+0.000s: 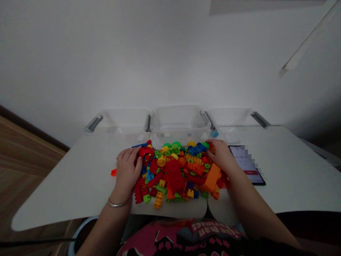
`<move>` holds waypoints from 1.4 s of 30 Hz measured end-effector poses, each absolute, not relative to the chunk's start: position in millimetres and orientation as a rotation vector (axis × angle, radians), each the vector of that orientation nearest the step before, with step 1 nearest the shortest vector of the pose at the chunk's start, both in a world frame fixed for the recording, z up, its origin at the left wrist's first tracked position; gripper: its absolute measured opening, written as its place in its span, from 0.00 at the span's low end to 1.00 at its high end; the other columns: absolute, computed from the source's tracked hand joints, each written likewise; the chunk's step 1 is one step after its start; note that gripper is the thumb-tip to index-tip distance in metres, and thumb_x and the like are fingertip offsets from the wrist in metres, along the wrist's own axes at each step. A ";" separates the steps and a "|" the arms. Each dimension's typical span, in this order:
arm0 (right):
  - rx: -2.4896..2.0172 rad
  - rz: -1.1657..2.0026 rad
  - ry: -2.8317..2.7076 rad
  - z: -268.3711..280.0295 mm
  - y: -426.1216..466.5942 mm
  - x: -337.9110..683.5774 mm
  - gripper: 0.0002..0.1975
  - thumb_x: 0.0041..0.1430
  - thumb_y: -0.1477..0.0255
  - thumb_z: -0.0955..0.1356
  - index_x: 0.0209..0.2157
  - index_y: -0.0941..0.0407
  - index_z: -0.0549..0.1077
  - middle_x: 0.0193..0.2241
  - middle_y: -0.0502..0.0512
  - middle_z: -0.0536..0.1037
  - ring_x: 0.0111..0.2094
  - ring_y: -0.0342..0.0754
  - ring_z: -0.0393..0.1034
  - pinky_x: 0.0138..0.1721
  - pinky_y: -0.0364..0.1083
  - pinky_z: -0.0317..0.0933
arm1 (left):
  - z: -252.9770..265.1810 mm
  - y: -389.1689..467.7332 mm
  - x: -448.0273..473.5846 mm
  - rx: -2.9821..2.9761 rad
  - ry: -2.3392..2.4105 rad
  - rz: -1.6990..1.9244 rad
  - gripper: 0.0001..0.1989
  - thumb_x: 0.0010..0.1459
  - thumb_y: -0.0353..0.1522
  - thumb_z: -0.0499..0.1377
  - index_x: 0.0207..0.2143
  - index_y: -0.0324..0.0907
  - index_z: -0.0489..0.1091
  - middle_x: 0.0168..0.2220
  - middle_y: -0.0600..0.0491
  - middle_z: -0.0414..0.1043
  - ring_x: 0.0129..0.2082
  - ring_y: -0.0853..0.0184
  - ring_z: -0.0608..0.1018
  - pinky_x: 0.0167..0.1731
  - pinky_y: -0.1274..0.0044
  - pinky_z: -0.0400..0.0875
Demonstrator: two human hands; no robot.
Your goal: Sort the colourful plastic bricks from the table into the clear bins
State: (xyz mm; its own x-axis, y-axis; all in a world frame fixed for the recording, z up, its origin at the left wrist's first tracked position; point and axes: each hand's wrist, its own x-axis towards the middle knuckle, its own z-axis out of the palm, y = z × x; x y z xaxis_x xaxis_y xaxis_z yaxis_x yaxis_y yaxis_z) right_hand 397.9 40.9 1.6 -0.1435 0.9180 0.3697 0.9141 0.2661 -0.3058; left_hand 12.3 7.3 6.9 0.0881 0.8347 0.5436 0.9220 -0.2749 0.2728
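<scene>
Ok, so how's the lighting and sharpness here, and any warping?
Head view: dim, greyish light, the wall darkening towards the right edge; head view: toy bricks bright but slightly soft; head view: likely wide-angle stretch, the table spreading sideways; head view: blocky pixels over part of the phone.

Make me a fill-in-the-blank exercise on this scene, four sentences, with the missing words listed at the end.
1. Behind the pile of toy bricks stand ____ clear plastic bins.
2. From the person's side, the phone lies to the ____ of the pile.
3. Beside the left hand sits a round piece that is mostly ____.
4. Just below the right hand in the picture, a large block is coloured ____.

Missing words: three; right; red; orange.
</scene>
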 end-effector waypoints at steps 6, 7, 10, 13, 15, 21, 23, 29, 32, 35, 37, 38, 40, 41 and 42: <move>-1.639 0.073 -2.025 -2.1 43.6 396.8 0.20 0.53 0.72 0.65 0.49 0.56 0.73 0.45 0.62 0.78 0.51 0.60 0.68 0.55 0.59 0.64 | 8.1 7.5 12.0 -2.239 -1.787 -0.955 0.22 0.63 0.37 0.48 0.55 0.42 0.70 0.50 0.45 0.75 0.52 0.55 0.71 0.57 0.59 0.61; -1.625 0.067 -2.023 -3.4 44.5 397.0 0.20 0.53 0.73 0.65 0.49 0.56 0.73 0.45 0.62 0.78 0.51 0.60 0.69 0.55 0.59 0.64 | 8.3 7.5 12.1 -2.237 -1.792 -0.952 0.22 0.63 0.37 0.48 0.55 0.42 0.70 0.50 0.45 0.75 0.52 0.55 0.71 0.57 0.59 0.60; -1.592 0.048 -2.013 -6.6 46.4 397.9 0.22 0.53 0.72 0.65 0.51 0.55 0.72 0.46 0.61 0.77 0.51 0.59 0.69 0.55 0.60 0.63 | 8.3 7.7 12.3 -2.230 -1.793 -0.944 0.22 0.63 0.36 0.48 0.55 0.43 0.70 0.49 0.45 0.75 0.51 0.55 0.71 0.57 0.59 0.60; -1.596 0.051 -1.980 -6.9 46.2 399.0 0.21 0.54 0.71 0.65 0.50 0.56 0.74 0.44 0.62 0.76 0.49 0.59 0.70 0.55 0.59 0.63 | 8.0 8.1 12.4 -2.229 -1.778 -0.936 0.22 0.63 0.37 0.48 0.54 0.41 0.71 0.48 0.44 0.75 0.51 0.54 0.71 0.56 0.59 0.61; -1.600 0.065 -1.955 -5.6 45.1 399.5 0.19 0.54 0.70 0.66 0.48 0.56 0.75 0.43 0.63 0.76 0.47 0.59 0.70 0.53 0.59 0.65 | 7.8 8.3 12.6 -2.230 -1.777 -0.935 0.22 0.63 0.37 0.48 0.54 0.40 0.71 0.48 0.43 0.75 0.51 0.54 0.71 0.56 0.59 0.61; -1.534 0.060 -1.872 1.3 38.3 398.3 0.17 0.53 0.70 0.67 0.46 0.53 0.76 0.42 0.60 0.73 0.44 0.57 0.71 0.51 0.57 0.67 | 7.3 8.0 13.0 -2.220 -1.810 -0.937 0.22 0.62 0.36 0.49 0.55 0.43 0.70 0.48 0.45 0.75 0.51 0.54 0.71 0.56 0.58 0.61; -1.514 0.017 -1.844 5.3 33.4 397.4 0.17 0.54 0.69 0.67 0.46 0.53 0.75 0.42 0.60 0.73 0.44 0.57 0.70 0.51 0.57 0.67 | 6.8 8.0 12.8 -2.220 -1.806 -0.937 0.22 0.62 0.35 0.49 0.56 0.43 0.70 0.48 0.45 0.75 0.51 0.54 0.71 0.56 0.58 0.60; -1.421 -0.197 -1.572 36.3 17.7 401.2 0.16 0.55 0.66 0.68 0.45 0.53 0.74 0.42 0.59 0.71 0.45 0.55 0.68 0.47 0.55 0.69 | 6.4 7.7 13.1 -2.206 -1.800 -0.931 0.22 0.63 0.37 0.47 0.54 0.42 0.71 0.47 0.45 0.75 0.50 0.55 0.71 0.56 0.60 0.61; -1.377 -0.241 -1.458 59.9 27.0 411.2 0.17 0.55 0.65 0.68 0.46 0.54 0.73 0.43 0.60 0.71 0.47 0.54 0.67 0.44 0.53 0.70 | 6.8 7.1 13.9 -2.200 -1.803 -0.925 0.22 0.63 0.37 0.47 0.54 0.42 0.71 0.46 0.45 0.75 0.50 0.55 0.71 0.56 0.61 0.61; -1.450 -0.242 -1.466 77.6 53.7 427.5 0.18 0.54 0.64 0.68 0.46 0.55 0.73 0.43 0.59 0.73 0.46 0.53 0.69 0.47 0.54 0.68 | 6.9 7.0 14.3 -2.206 -1.796 -0.921 0.22 0.63 0.37 0.47 0.54 0.40 0.71 0.47 0.44 0.75 0.50 0.55 0.71 0.57 0.61 0.60; -1.559 -0.189 -1.450 82.9 75.4 440.1 0.20 0.54 0.65 0.68 0.47 0.57 0.73 0.44 0.61 0.74 0.42 0.52 0.71 0.47 0.53 0.68 | 7.0 6.9 14.5 -2.203 -1.796 -0.918 0.22 0.63 0.37 0.47 0.54 0.40 0.71 0.47 0.44 0.75 0.50 0.55 0.71 0.57 0.61 0.60; -1.631 -0.141 -1.456 83.8 85.7 446.0 0.21 0.53 0.65 0.68 0.48 0.58 0.73 0.45 0.62 0.75 0.40 0.51 0.72 0.46 0.52 0.68 | 7.1 6.8 14.6 -2.200 -1.797 -0.917 0.22 0.63 0.37 0.47 0.53 0.41 0.71 0.47 0.44 0.75 0.50 0.55 0.71 0.57 0.61 0.60; -1.826 -0.052 -1.507 83.1 103.0 456.1 0.21 0.52 0.65 0.69 0.47 0.59 0.75 0.44 0.63 0.77 0.39 0.52 0.73 0.46 0.53 0.67 | 7.5 6.4 14.8 -2.194 -1.797 -0.918 0.22 0.63 0.37 0.47 0.53 0.42 0.71 0.47 0.45 0.75 0.50 0.55 0.71 0.56 0.61 0.60; -1.926 -0.010 -1.542 82.1 109.8 459.8 0.21 0.51 0.66 0.69 0.46 0.59 0.76 0.43 0.63 0.78 0.40 0.53 0.74 0.46 0.53 0.67 | 7.9 6.1 15.0 -2.195 -1.793 -0.921 0.22 0.63 0.37 0.47 0.53 0.42 0.71 0.46 0.45 0.75 0.49 0.55 0.71 0.56 0.62 0.61; -2.019 0.035 -1.578 81.1 115.3 462.7 0.21 0.50 0.66 0.69 0.46 0.59 0.77 0.42 0.63 0.79 0.40 0.54 0.74 0.45 0.53 0.67 | 8.2 5.9 15.2 -2.197 -1.789 -0.924 0.21 0.63 0.37 0.47 0.53 0.42 0.71 0.46 0.45 0.76 0.49 0.55 0.71 0.56 0.62 0.61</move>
State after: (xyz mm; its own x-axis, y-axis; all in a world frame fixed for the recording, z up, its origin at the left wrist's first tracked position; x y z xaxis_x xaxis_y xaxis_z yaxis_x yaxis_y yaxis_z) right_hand 462.7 115.3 81.1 0.3028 0.8987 0.3172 0.8837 -0.1402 -0.4465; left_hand 15.2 5.9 8.2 0.0931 0.8294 0.5509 0.9291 -0.2713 0.2515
